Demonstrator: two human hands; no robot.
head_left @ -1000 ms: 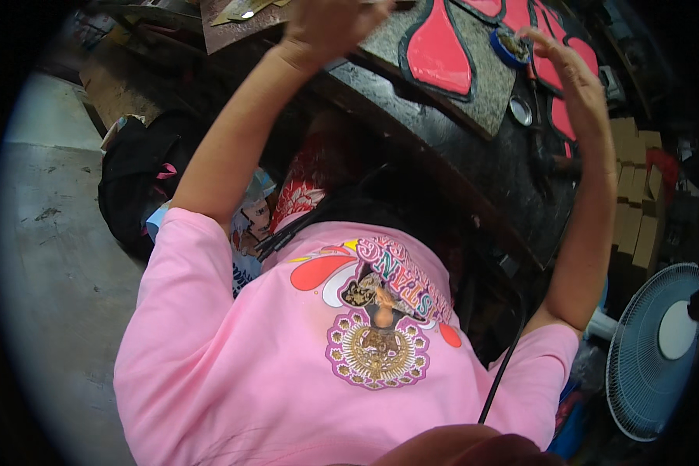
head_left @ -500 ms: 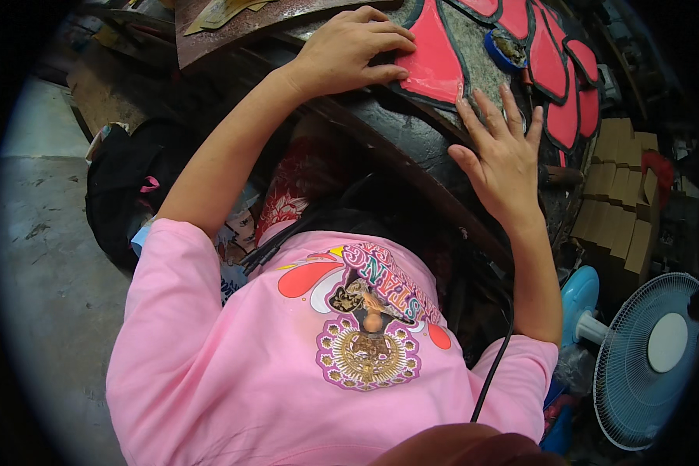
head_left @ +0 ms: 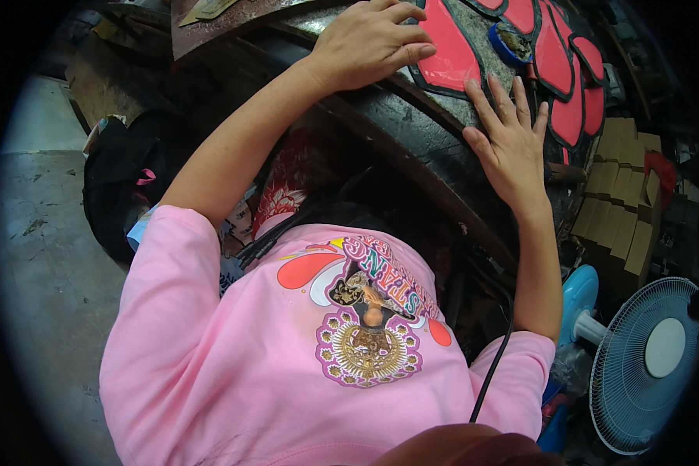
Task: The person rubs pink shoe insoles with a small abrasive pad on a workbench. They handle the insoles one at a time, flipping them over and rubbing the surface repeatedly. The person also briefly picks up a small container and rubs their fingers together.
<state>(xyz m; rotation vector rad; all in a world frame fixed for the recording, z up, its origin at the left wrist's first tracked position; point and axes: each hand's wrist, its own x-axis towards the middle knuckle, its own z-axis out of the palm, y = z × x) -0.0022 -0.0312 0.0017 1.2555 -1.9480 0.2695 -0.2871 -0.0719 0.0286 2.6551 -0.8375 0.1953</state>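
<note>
A pink-red piece with a black border (head_left: 448, 58) lies on the worn grey work surface at the top. My left hand (head_left: 373, 43) is over its left edge, palm down, with fingers loosely bent and a little apart; no held thing shows in it. By the lower right corner of the same piece, my right hand (head_left: 512, 144) rests with its fingers spread, the index fingertip at the black border. A small blue dish (head_left: 509, 45) with dark contents stands beyond the right fingertips.
More black-edged pink-red pieces (head_left: 555, 58) overlap at the upper right. A brown board (head_left: 229, 27) juts in at upper left. Stacked cardboard-coloured boxes (head_left: 615, 198) stand right, above a blue and white fan (head_left: 646, 353). On the left, a black bag (head_left: 128, 179) sits above the grey floor.
My left hand has shifted right and slightly up along the piece, its fingers more bent. My right hand has moved slightly right and up, fingers still spread.
</note>
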